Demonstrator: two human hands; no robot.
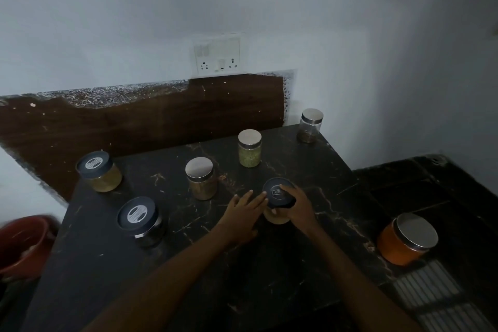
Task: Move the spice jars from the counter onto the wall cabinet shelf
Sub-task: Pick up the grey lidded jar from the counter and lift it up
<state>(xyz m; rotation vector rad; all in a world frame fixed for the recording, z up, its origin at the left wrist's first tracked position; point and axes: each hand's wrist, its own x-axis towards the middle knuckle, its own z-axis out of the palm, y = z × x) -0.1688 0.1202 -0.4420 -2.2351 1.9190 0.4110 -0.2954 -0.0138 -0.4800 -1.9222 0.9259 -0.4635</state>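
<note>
Several spice jars stand on the dark marble counter [188, 264]. My right hand [299, 207] wraps around a dark-lidded jar [277, 193] near the middle of the counter. My left hand [242, 213] rests against that jar's left side with fingers spread. Other jars: a steel-lidded brown jar [200, 178], a steel-lidded green jar [249, 148], a nearly empty steel-lidded jar [310, 125] at the back right corner, a dark-lidded yellow jar [99, 171] at the back left, a dark-lidded jar [140, 219] at the left, and an orange jar [407, 238] at the right edge. No wall cabinet shelf is in view.
A switch and socket plate [218, 55] sits on the white wall above a brown backsplash [134, 127]. A red bucket [24, 242] stands below the counter's left edge. A lower dark surface [431, 191] and a ribbed drainboard [436, 296] lie to the right.
</note>
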